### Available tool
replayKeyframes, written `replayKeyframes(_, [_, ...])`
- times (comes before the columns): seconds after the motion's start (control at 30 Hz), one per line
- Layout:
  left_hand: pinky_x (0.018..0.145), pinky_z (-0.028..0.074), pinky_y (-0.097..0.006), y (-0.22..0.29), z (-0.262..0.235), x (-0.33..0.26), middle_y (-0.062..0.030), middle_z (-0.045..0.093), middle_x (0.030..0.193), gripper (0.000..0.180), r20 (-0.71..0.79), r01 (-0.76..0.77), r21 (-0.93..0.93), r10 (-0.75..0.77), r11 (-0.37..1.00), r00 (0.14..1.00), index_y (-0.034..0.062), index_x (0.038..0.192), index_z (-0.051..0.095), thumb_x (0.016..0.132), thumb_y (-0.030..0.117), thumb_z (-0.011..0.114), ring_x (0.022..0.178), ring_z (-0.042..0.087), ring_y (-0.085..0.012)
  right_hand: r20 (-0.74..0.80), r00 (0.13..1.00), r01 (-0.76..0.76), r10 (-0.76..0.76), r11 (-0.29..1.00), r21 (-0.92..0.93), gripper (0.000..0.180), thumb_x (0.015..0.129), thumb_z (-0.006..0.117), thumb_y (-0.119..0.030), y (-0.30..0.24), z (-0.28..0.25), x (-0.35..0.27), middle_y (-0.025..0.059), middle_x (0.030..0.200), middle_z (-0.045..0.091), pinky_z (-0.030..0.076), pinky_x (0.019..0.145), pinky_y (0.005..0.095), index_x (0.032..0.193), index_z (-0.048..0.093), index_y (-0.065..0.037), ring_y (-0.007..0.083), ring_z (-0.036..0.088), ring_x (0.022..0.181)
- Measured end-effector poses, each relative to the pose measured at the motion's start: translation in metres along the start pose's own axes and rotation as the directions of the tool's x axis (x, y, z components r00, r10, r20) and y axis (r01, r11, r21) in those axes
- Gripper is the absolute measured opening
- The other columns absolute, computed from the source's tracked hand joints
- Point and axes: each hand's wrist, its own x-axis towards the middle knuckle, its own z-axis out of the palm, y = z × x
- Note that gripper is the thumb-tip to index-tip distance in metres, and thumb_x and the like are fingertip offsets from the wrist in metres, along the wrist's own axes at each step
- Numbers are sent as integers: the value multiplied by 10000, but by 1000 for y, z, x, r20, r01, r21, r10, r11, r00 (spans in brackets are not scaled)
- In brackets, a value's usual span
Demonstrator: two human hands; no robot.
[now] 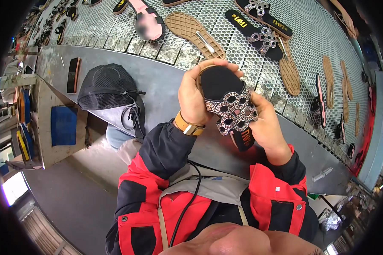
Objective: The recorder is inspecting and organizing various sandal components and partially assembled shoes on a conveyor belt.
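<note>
Black sandal (225, 97) w/ rhinestone strap held up above the grey table (157, 80), near the perforated belt (242, 51). Left hand (193, 95) clenched round toe end, right hand (264, 123) gripping heel side. Looks light, bendy; stones prob. fragile, so hold by sole edges.

Not much of that stuff here; the only labels you've got are the gold printed ones on the black insoles (247, 20) up on the mesh belt (310, 38), plus one on the heel of the sandal (230, 106) you're holding; no packages, signs or screens.
</note>
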Motion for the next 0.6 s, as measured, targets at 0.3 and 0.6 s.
replayKeyframes(0.3, [1048, 536, -595, -7, -1, -5, -206, 665, 1124, 527, 95, -27, -108, 37, 994, 995, -4, 1184, 586, 1084, 431, 306, 1147, 654, -387, 44, 999, -3, 9, 991, -131, 343, 947, 685, 3, -1, -6, -4, 50, 1149, 751, 543, 952, 301, 1288, 671, 38, 110, 682, 1060])
replayKeyframes(0.6, [1041, 550, -576, -16, 5, -8, -218, 669, 1137, 540, 112, -36, -116, 50, 993, 992, -16, 1199, 589, 1078, 448, 340, 1156, 670, -388, 81, 996, 47, -39, 994, -97, 383, 908, 720, 43, -1, -16, -9, 39, 1187, 748, 534, 966, 295, 1288, 678, 20, 108, 676, 1087])
